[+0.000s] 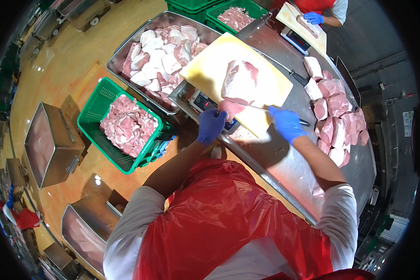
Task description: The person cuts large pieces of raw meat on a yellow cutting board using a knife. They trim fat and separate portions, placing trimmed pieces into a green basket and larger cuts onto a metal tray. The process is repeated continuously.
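A large pale piece of pork (240, 81) with a white fat layer lies on the yellowish cutting board (276, 88). My left hand (211, 126), in a blue glove, is closed on a pink flap of meat (230, 108) at the near end of that piece. In my right hand (287, 124), also gloved in blue, is a knife (255, 108). Its thin blade points left along the near end of the pork, at the flap, and the handle's dark end shows past my hand. Beneath the board's near left edge sits a scale (203, 101) with a lit display.
Pork chunks (337, 109) are heaped on the steel table (284, 161) to the right. A sharpening steel (297, 77) lies beyond the board. Left stand a steel bin (114, 58) of pork and a green crate (91, 100) of trimmings. A co-worker's gloved hand (313, 18) rests on meat at far right.
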A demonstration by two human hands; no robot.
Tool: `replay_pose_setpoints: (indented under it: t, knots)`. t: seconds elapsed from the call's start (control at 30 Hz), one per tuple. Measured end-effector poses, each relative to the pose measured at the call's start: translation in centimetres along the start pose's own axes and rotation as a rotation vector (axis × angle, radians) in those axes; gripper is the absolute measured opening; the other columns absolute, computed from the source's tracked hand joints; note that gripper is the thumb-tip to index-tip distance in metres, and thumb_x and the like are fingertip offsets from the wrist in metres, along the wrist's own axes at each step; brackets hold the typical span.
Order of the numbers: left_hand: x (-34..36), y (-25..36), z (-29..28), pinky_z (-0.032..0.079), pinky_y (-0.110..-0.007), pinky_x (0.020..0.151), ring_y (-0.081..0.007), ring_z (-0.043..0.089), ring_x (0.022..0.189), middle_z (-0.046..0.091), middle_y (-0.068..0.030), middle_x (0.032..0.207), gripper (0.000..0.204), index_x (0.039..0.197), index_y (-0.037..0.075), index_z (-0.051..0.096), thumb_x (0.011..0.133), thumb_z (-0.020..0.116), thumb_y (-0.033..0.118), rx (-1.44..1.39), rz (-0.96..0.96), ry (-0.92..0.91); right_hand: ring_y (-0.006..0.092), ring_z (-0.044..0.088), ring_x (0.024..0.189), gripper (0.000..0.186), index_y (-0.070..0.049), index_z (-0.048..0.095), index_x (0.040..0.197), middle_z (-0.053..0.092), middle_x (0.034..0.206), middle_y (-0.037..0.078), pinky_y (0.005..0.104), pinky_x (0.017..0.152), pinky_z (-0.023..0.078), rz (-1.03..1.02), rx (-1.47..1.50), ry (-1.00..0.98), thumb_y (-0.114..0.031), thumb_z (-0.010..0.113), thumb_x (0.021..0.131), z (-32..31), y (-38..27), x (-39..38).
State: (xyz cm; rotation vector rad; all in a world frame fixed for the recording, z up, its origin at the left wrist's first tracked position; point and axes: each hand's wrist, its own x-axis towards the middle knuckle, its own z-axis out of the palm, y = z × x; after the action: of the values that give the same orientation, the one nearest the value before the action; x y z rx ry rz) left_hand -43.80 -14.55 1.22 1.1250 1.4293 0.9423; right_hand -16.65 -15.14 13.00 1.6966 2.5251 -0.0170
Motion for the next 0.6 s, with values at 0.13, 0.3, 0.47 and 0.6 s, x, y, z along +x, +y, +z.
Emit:
replay_pose_setpoints:
  t: [0.13,0.3,0.47,0.6]
  knots:
    - [-1.3,-2.3,-6.4,0.047,-0.032,0.052,-0.0109,0.060,0.057,0.066,-0.0022,0.064,0.030,0.083,0.000,0.073,0.091,0.063,0.028,-0.189,-0.192,0.048,0.0365,0.068,0.076,0.021,-0.012,0.061,0.116,0.069,0.092,0.017,0.0493,0.065,0.053,0.056,-0.183,-0.143,-0.021,0.051,0.099,0.4,9.9,-5.0]
    - [-0.9,-12.4,-24.6,0.052,-0.041,0.059,-0.0272,0.068,0.066,0.072,-0.0142,0.078,0.035,0.092,0.003,0.072,0.096,0.058,0.034,0.536,-0.093,0.232,0.0204,0.063,0.064,0.019,-0.007,0.061,0.111,0.065,0.082,0.011,0.0370,0.061,0.052,0.448,0.666,0.097,-0.024,0.054,0.104,2.8,7.0,-8.0]
    - [4.0,0.2,-22.5,0.051,-0.051,0.092,-0.0403,0.065,0.107,0.068,-0.0247,0.115,0.044,0.125,0.004,0.063,0.093,0.059,0.035,1.055,-0.128,0.114,0.0138,0.063,0.069,0.024,-0.003,0.059,0.106,0.064,0.083,0.007,0.0294,0.061,0.053,0.648,1.704,0.365,-0.026,0.053,0.106,4.1,-3.7,-3.2]
    - [13.4,6.1,-9.1,0.056,-0.036,0.084,-0.0308,0.071,0.093,0.072,-0.0193,0.107,0.026,0.114,-0.004,0.065,0.090,0.065,0.006,0.330,1.105,0.039,0.0229,0.070,0.076,0.027,-0.002,0.059,0.108,0.068,0.093,0.014,0.0341,0.065,0.059,0.675,2.106,0.309,-0.028,0.051,0.107,1.9,-9.9,2.0]
